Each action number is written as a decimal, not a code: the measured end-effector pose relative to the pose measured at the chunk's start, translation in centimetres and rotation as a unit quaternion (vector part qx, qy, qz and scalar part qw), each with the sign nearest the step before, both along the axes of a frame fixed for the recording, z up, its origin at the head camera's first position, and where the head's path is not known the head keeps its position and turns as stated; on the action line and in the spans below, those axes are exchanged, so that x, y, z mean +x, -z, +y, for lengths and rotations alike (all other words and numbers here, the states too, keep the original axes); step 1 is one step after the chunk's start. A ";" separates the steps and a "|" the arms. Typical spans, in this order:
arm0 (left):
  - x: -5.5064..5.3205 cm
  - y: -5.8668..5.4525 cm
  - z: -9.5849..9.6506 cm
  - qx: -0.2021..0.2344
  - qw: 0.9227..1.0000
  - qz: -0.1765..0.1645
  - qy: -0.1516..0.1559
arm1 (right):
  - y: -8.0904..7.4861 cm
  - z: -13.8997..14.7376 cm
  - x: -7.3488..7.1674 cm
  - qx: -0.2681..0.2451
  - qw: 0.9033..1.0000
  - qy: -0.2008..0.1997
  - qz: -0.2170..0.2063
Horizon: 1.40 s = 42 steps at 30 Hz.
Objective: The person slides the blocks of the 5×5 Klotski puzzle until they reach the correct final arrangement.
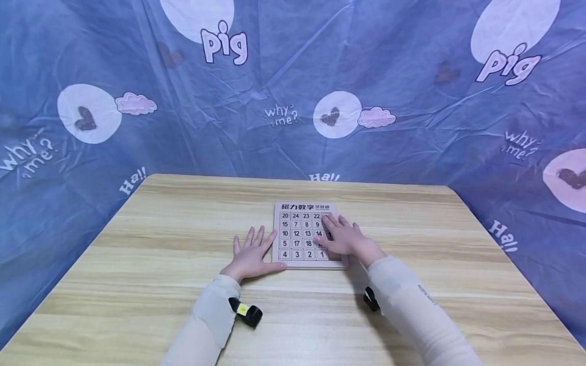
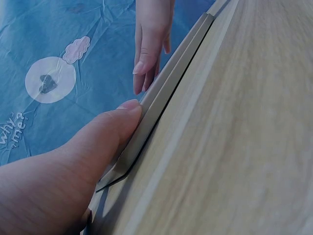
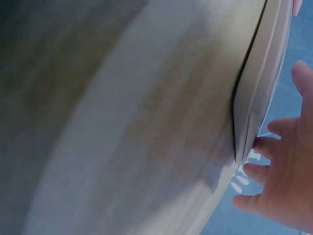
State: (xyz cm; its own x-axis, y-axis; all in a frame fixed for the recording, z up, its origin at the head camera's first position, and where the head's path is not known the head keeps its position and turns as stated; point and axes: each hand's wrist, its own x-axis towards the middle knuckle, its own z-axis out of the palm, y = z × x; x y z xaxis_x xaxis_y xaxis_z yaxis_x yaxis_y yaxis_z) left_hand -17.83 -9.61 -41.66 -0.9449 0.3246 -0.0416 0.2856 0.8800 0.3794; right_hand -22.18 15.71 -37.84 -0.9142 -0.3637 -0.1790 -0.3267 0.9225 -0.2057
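A flat number sliding puzzle lies on the wooden table, its square tiles marked with black numerals under a printed heading. Fingers spread, my left hand rests at its left side, index fingertip at the edge. In the left wrist view, the left thumb lies against the puzzle's near rim. My right hand reaches over the right-hand columns with extended fingers, the index fingertip at a tile in the top row. That hand hides several tiles. Just below it, the lower-right corner of the grid looks dark.
The light wood table extends around the puzzle on all sides. A blue printed cloth hangs behind it and at both sides. Black straps sit on both sleeved wrists.
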 end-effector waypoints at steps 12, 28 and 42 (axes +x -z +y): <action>0.0 -0.2 0.0 0.007 1.000 0.000 0.001 | 0.2 0.2 1.5 0.013 1.000 -0.027 0.010; 0.2 -0.3 0.0 0.009 1.000 -0.004 0.001 | -0.2 0.1 2.6 0.004 0.999 -0.046 0.021; 0.2 -0.1 -0.1 0.004 1.000 0.002 0.007 | -0.6 -7.2 0.1 0.004 0.997 -0.076 0.011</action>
